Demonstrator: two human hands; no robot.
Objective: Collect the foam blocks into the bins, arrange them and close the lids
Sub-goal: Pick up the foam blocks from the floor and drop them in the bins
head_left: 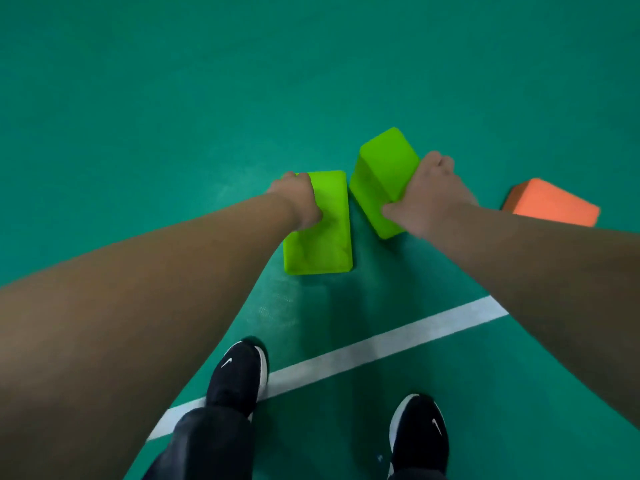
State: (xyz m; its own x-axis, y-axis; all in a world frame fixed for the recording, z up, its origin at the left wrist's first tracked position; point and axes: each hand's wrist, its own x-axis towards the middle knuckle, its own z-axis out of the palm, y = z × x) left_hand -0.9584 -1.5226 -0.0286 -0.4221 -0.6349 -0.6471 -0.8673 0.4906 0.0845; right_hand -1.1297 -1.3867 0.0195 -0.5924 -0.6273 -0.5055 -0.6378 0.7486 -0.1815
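Both hands down on two bright green rectangular foam blocks, the gathering step under way on a green sports floor.

The left hand clasps the flat-lying green foam block by its far end, thumb across the top face; the fingers are hidden beyond it, so how far they wrap is hard to say. The right hand grips the tilted green foam block, thumb on its near face and fingers curled over the upper edge, one end seemingly raised off the floor. An orange rectangular foam block lies apart to the right, untouched. No bin is in view, so the next move likely calls for lifting both blocks and carrying them out of frame, then returning for the orange one. A white painted line crosses near the black shoes.
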